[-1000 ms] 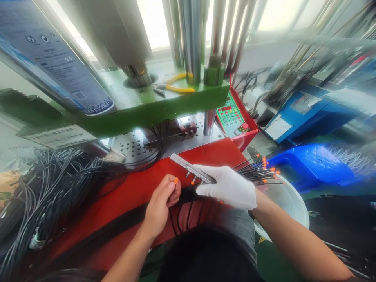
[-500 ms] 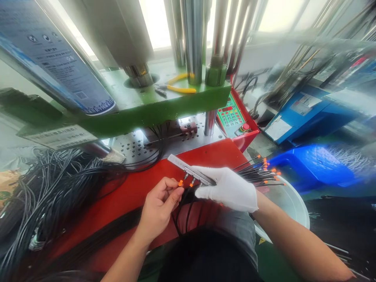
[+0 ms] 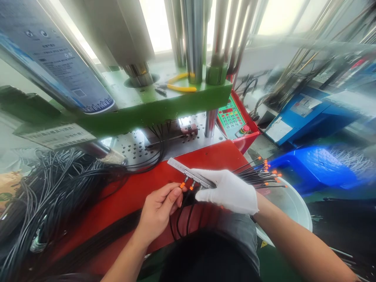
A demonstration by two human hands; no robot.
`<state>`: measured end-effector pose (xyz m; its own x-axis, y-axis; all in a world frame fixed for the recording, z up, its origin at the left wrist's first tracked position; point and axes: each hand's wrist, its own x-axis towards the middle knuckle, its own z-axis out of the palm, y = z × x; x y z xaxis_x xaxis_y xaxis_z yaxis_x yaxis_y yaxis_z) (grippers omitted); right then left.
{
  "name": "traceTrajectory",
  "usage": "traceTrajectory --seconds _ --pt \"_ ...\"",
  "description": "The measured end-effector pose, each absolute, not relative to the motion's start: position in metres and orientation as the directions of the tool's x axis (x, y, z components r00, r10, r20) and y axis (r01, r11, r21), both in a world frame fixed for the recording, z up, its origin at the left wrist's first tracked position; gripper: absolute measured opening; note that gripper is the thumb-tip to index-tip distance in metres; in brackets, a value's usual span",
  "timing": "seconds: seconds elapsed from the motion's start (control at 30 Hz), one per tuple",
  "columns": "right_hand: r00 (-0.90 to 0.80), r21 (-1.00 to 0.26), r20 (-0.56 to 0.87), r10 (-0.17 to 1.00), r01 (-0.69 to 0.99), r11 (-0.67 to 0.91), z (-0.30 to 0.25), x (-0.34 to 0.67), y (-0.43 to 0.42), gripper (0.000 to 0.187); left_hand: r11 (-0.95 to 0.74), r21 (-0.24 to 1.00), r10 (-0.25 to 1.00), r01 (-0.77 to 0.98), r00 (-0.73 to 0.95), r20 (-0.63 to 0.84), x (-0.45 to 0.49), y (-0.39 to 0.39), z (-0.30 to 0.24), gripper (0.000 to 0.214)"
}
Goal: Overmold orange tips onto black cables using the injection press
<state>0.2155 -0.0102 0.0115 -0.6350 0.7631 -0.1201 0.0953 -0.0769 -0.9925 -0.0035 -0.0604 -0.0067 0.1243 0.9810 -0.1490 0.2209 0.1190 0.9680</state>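
the glove (image 3: 230, 191) is matt white cloth, soft-looking from here; the bar (image 3: 176, 165) is dull grey metal. the orange tips (image 3: 182, 185) look like smooth plastic, the black cables (image 3: 67, 168) rubbery with a slight sheen. the red table (image 3: 219, 156) is glossy paint, the column (image 3: 194, 43) polished metal, the pliers' handles (image 3: 183, 89) yellow plastic.

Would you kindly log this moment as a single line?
right hand: white-gloved, gripping metal bar | left hand: bare, pinching orange tip by bar | yellow-handled pliers: lying on green machine plate
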Motion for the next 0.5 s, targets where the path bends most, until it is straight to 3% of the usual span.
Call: traceTrajectory --seconds 0.23,0.33,0.5 --pt "-0.519 -0.959 -0.198 0.832 0.279 -0.054 -0.01 0.211 -0.015 0.063 0.238 0.947 0.961 0.215 0.09 -0.262 0.002 -0.06 -0.017 0.029" --pt "-0.49 -0.938 -0.221 0.843 0.345 -0.046 -0.021 0.208 -0.016 0.065 0.223 0.922 0.969 0.316 0.029 -0.245 0.01 -0.061 -0.021 0.03" --pt "-0.557 -0.964 -0.159 0.815 0.267 -0.006 -0.042 0.21 -0.005 0.062 0.195 0.874 0.974 0.446 0.015 -0.225 0.015 -0.053 -0.036 0.034"
